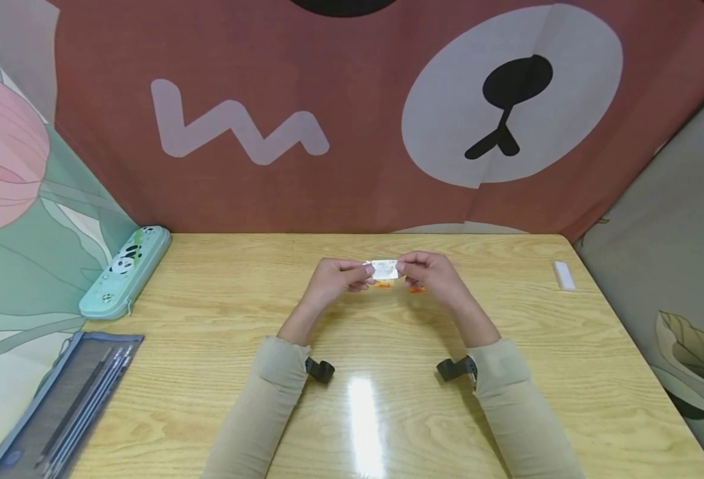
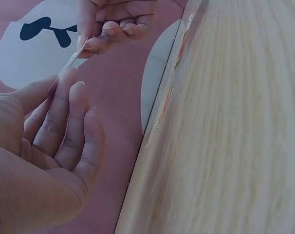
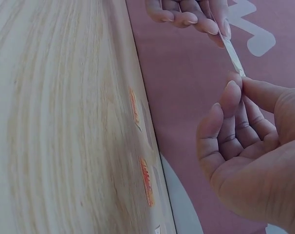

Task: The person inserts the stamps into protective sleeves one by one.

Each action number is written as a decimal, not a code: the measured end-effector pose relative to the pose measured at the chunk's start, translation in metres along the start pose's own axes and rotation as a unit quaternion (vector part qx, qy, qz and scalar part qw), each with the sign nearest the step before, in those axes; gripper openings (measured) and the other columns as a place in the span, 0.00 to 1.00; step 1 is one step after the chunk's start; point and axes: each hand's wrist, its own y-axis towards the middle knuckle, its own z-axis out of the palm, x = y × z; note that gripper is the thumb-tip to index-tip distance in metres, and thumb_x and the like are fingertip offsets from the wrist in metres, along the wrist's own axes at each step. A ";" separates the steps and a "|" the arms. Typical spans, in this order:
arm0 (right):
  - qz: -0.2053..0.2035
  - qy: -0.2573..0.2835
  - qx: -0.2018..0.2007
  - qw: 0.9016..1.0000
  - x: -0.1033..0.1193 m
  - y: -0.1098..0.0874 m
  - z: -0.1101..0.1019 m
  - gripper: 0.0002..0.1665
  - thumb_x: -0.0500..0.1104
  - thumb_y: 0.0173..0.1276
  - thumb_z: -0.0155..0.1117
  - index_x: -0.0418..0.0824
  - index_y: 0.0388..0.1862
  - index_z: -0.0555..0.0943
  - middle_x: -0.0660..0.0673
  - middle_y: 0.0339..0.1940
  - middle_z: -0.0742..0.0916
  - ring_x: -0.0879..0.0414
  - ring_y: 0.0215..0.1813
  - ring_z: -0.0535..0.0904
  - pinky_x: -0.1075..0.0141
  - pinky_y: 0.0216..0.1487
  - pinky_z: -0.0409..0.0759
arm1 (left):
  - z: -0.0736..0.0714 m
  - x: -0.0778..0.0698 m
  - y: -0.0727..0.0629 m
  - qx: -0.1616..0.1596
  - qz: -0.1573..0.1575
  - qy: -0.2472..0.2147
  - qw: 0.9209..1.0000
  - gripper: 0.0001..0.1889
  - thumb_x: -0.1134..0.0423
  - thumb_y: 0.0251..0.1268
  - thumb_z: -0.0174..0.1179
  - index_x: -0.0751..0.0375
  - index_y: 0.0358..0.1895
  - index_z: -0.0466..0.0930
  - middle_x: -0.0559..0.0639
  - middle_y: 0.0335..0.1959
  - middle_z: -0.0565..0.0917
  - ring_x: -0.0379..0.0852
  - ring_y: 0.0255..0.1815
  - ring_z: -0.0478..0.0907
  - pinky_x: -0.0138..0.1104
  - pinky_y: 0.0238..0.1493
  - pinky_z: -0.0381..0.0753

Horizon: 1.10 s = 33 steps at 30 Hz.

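Observation:
A small, thin white piece (image 1: 384, 269) with faint markings, like paper or a wrapper, is held up over the far part of the table. My left hand (image 1: 335, 276) pinches its left end between thumb and index finger. At the right end, my right hand (image 1: 432, 273) pinches it the same way. Both wrist views show the piece (image 2: 73, 59) nearly edge-on between the hands, with the other fingers loosely bent. Below the hands, two flat orange-and-red pieces (image 3: 146, 181) lie on the table; the head view shows them partly hidden.
On the wooden table (image 1: 220, 279), a mint panda pencil case (image 1: 126, 273) lies at the far left. Nearer is a mesh pouch (image 1: 67, 406) with several slim pens or pencils. A white block (image 1: 564, 275) lies at the far right. A printed cloth (image 1: 364, 193) hangs behind.

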 end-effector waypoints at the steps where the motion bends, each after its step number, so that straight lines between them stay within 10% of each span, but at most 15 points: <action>1: 0.000 0.002 0.001 1.000 0.000 0.000 0.001 0.17 0.45 0.76 0.62 0.33 0.53 0.82 0.50 0.35 0.84 0.56 0.35 0.80 0.63 0.42 0.86 | 0.000 0.000 0.000 0.000 0.000 0.001 1.000 0.13 0.63 0.65 0.70 0.70 0.46 0.89 0.57 0.33 0.92 0.39 0.26 0.87 0.52 0.51 0.89; 33: 0.007 0.028 0.004 1.000 0.001 -0.001 0.009 0.20 0.46 0.76 0.62 0.31 0.56 0.84 0.55 0.32 0.86 0.60 0.31 0.79 0.72 0.35 0.80 | 0.001 -0.002 -0.001 -0.004 -0.005 -0.007 1.000 0.13 0.63 0.66 0.69 0.71 0.46 0.88 0.56 0.32 0.91 0.39 0.25 0.86 0.55 0.53 0.87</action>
